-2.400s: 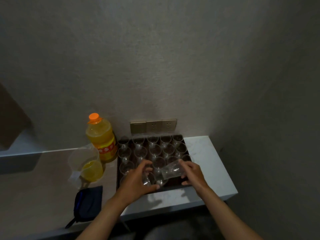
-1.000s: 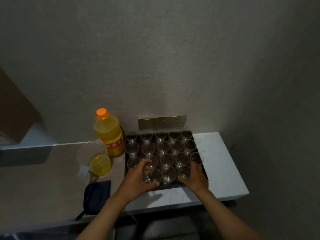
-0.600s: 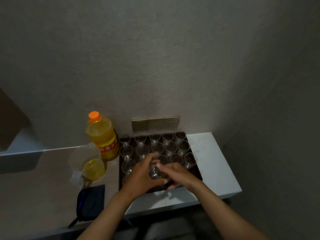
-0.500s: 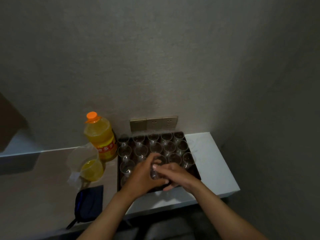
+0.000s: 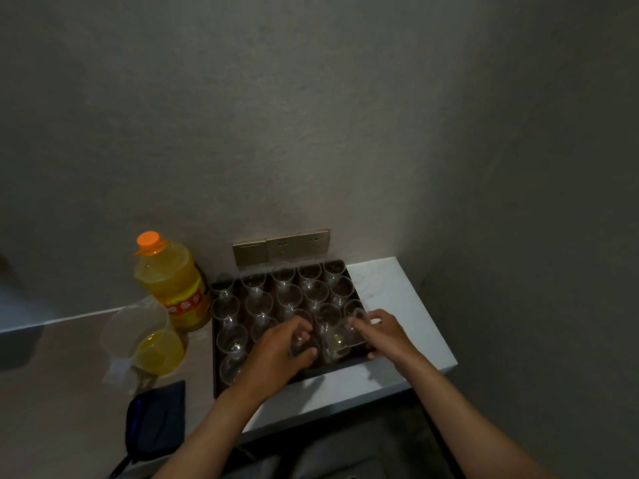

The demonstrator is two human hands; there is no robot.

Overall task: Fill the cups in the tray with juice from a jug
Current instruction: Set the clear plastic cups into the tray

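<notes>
Clear cups (image 5: 287, 299) fill a dark tray (image 5: 217, 375). Yellow juice in the clear jug (image 5: 145, 340); the bottle (image 5: 171, 285) has an orange cap and a red label. White marbled surface (image 5: 408, 305), dark-blue pouch (image 5: 155, 416).

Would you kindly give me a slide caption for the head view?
Both hands, left hand and right hand, each hold a clear cup over the tray; jug waits.

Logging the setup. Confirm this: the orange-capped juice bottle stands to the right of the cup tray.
Wrong side. In the head view the orange-capped juice bottle stands to the left of the cup tray, against the wall.
</notes>
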